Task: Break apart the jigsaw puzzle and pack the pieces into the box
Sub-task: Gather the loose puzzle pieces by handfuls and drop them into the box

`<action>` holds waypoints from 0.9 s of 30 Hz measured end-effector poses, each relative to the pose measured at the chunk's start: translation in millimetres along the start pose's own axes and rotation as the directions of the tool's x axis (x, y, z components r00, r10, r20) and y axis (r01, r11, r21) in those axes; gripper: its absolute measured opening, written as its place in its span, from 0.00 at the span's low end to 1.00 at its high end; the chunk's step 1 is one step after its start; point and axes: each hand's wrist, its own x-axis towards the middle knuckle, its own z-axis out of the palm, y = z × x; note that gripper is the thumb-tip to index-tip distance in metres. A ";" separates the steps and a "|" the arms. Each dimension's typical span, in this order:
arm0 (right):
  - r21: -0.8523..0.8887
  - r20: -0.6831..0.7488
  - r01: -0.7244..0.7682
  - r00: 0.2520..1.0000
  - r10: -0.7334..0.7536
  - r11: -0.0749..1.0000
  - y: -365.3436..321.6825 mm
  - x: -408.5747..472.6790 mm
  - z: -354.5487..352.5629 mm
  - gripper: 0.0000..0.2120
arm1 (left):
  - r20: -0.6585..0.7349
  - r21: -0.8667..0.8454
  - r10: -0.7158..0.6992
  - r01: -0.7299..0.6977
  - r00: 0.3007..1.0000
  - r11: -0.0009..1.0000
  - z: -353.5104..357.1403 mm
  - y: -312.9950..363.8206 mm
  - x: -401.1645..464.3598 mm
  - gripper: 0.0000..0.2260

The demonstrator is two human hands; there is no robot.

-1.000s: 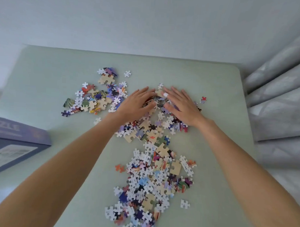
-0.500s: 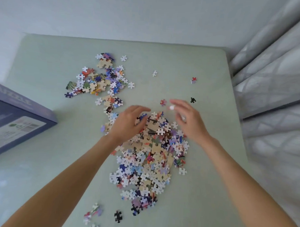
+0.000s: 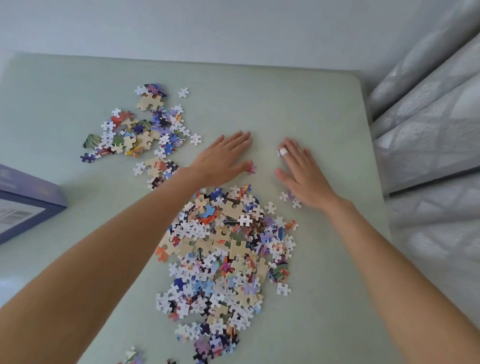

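A big heap of loose jigsaw pieces lies in the middle of the pale green table. A second, smaller heap is spread at the far left. My left hand lies flat with straight fingers just beyond the big heap, its thumb by a pink piece. My right hand is also flat, fingers spread, to the right of it; a couple of white pieces lie by its heel. The purple puzzle box sits at the left edge.
A grey patterned curtain hangs along the right side of the table. A few stray pieces lie near the table's front edge. A white wall stands behind the table.
Both hands have moved from the top of the big heap to the bare table just beyond it, and their fingers have straightened. The heap now lies nearer to me.
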 end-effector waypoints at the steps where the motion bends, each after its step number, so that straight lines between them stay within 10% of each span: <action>1: 0.008 0.001 0.021 1.000 -0.021 1.000 -12.5 -13.7 7.7 0.35 | 0.011 -0.018 0.046 -0.046 0.999 0.999 3.6 6.4 -11.5 0.27; 9: 0.257 -0.035 0.019 0.999 -0.010 0.966 -97.5 -105.8 57.7 0.31 | -0.062 -0.290 0.155 -0.166 0.986 0.942 18.0 40.4 -99.0 0.21; 17: 0.129 -0.255 0.183 0.956 -0.146 0.975 -116.4 -48.3 25.9 0.22 | -0.609 -0.371 -0.240 -0.004 0.756 0.929 -8.4 -7.5 -149.3 0.12; 27: 0.041 -0.123 0.221 0.969 -0.215 0.974 -140.9 177.0 15.2 0.26 | -0.522 -0.428 -0.677 0.528 0.519 0.734 -12.5 -130.8 -124.0 0.21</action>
